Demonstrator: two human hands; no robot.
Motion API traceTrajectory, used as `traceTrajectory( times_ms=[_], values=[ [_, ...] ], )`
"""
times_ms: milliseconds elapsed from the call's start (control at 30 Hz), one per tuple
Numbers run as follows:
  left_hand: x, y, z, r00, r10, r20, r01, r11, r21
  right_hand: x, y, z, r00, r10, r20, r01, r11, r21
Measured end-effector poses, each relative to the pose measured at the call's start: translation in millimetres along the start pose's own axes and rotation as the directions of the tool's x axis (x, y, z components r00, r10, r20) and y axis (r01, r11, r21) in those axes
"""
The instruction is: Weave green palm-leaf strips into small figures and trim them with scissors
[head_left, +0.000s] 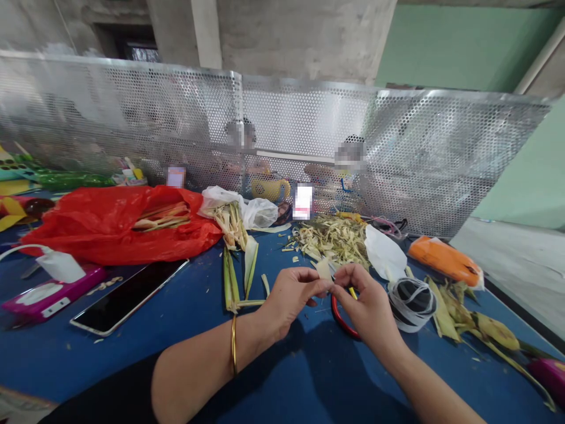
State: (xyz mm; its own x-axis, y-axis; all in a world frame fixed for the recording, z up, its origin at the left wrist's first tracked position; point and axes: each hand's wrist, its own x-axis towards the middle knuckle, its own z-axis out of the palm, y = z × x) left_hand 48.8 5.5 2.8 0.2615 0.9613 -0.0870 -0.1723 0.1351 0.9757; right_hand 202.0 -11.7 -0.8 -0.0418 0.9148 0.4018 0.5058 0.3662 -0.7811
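Note:
Above the blue table, my left hand (293, 297) and my right hand (368, 306) meet, fingertips pinched together on a small pale strip of corn husk (324, 268). Its lower end is hidden by the fingers. Under my right hand lie scissors with a red handle (338, 318), partly covered. Just right of that hand sits a spool of white string (412, 303). Beyond the hands is a heap of shredded husk (333, 235) with a white sheet (385, 253) at its side. Green husk strips (231, 280) lie to the left of my left hand.
A red plastic bag (106, 229) with husks, a black phone (132, 294) and a purple power strip (55, 297) occupy the left. An orange packet (445, 260) and withered husks (489, 330) lie right. A perforated metal screen (304, 118) stands behind, with people beyond it.

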Motion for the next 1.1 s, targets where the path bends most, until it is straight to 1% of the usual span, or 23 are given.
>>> traceTrajectory(
  times_ms=[67,167,267,400,533,600,700,767,900,1100],
  values=[
    [1,0,-0.7,0.999,-0.033,0.021,0.034,0.998,-0.045,0,-1,0,1.0,-0.008,0.002,0.008,0.998,0.065],
    [2,0,-2.3,0.995,-0.085,0.059,0.092,0.986,-0.138,1,-4,-1,0.998,-0.064,0.02,0.061,0.991,0.12],
    [2,3,-3.6,0.992,-0.104,0.066,0.115,0.977,-0.181,1,-7,-4,0.989,-0.14,0.042,0.134,0.984,0.122],
    [1,9,-4.2,0.991,-0.134,0.027,0.137,0.974,-0.18,2,-8,-8,0.96,-0.267,0.083,0.269,0.963,-0.019],
    [3,9,-4.7,0.987,-0.153,0.045,0.159,0.972,-0.174,2,-6,-10,0.902,-0.412,0.13,0.43,0.882,-0.19],
    [3,8,-5.1,0.986,-0.159,0.058,0.167,0.97,-0.176,2,-5,-10,0.879,-0.459,0.128,0.476,0.839,-0.265],
    [2,9,-4.6,0.986,-0.151,0.073,0.162,0.97,-0.18,0,-4,-9,0.862,-0.498,0.097,0.499,0.8,-0.333],
    [1,9,-3.7,0.987,-0.151,0.062,0.16,0.969,-0.188,-1,-4,-9,0.854,-0.515,0.078,0.506,0.785,-0.358],
    [0,11,-2.3,0.985,-0.171,0.035,0.175,0.965,-0.194,-2,-4,-10,0.838,-0.537,0.095,0.526,0.752,-0.396],
    [-1,13,-2.8,0.982,-0.181,0.054,0.189,0.961,-0.2,-2,-4,-10,0.814,-0.575,0.081,0.55,0.72,-0.424]
  ],
)
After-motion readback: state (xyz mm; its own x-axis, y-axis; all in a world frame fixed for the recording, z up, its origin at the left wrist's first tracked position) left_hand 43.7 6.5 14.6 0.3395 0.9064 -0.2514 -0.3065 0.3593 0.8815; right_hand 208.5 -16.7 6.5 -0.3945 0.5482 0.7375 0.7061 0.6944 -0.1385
